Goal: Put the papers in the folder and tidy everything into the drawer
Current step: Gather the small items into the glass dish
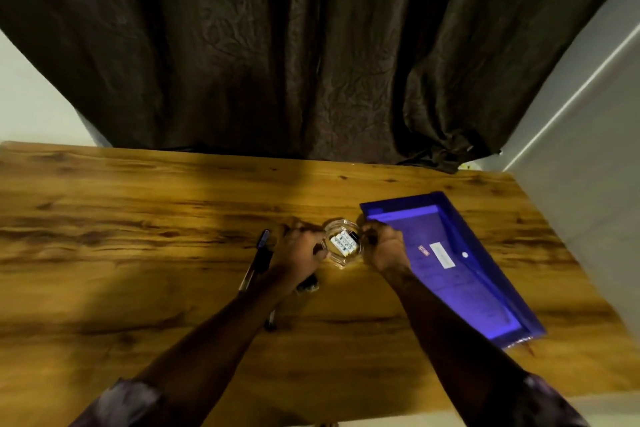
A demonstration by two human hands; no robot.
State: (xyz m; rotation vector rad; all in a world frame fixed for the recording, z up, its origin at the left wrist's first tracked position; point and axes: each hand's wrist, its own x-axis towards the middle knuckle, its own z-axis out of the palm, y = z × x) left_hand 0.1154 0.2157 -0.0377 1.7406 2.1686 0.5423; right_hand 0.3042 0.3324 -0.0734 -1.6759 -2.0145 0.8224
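Note:
A blue translucent folder (464, 263) with a snap button lies closed on the right of the wooden desk (138, 218), papers showing through it. A small clear glass dish (341, 262) holding small white items stands just left of the folder. My left hand (298, 253) grips the dish's left rim and my right hand (386, 248) grips its right rim. Two pens (258, 258) lie left of my left hand, and a small dark object (307, 285) sits under my left wrist. No drawer is in view.
A dark brown curtain (277, 45) hangs behind the desk's far edge. A pale wall (588, 166) runs along the right side, close to the folder. The desk's near edge lies at the bottom of the view.

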